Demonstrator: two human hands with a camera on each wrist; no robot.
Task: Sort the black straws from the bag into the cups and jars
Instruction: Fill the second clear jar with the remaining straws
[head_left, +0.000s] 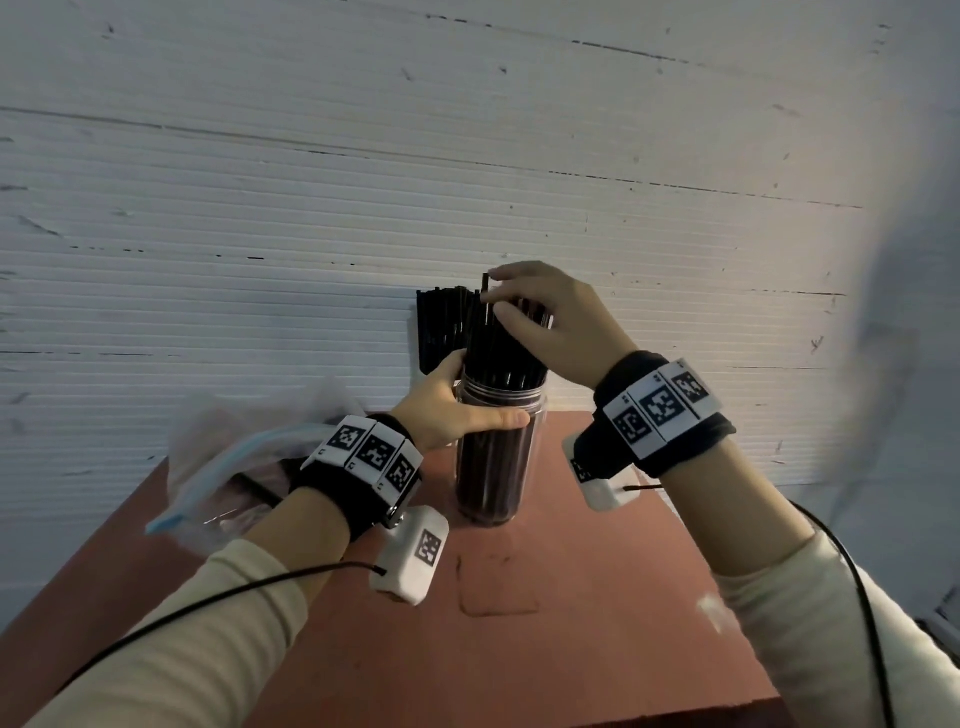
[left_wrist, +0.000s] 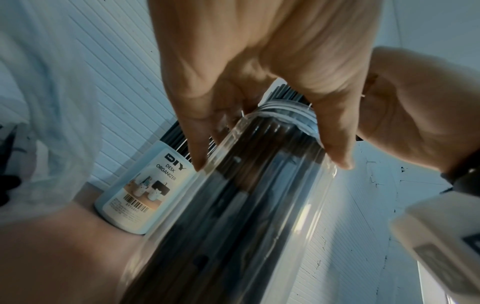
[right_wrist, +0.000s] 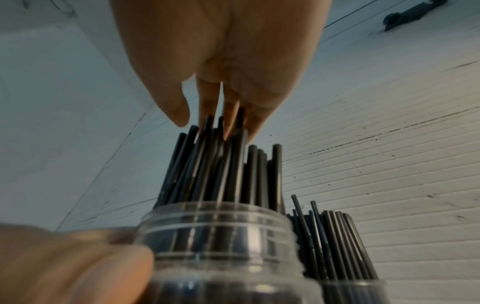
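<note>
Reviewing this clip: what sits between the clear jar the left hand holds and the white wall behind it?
A second container, labelled "Desk Organizer" and also packed with black straws, stands between the clear jar and the wall. The left wrist view shows it best; the head view shows only its straws.

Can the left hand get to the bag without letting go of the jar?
Probably not: the left hand grips the clear jar, and the bag lies off to its left, behind the wrist.

The reddish bench (head_left: 571, 597) is carrying a clear jar (head_left: 493, 467) between the hands, an organizer cup (left_wrist: 135, 197) just beyond, a plastic bag (head_left: 218, 467) sitting leftward.
</note>
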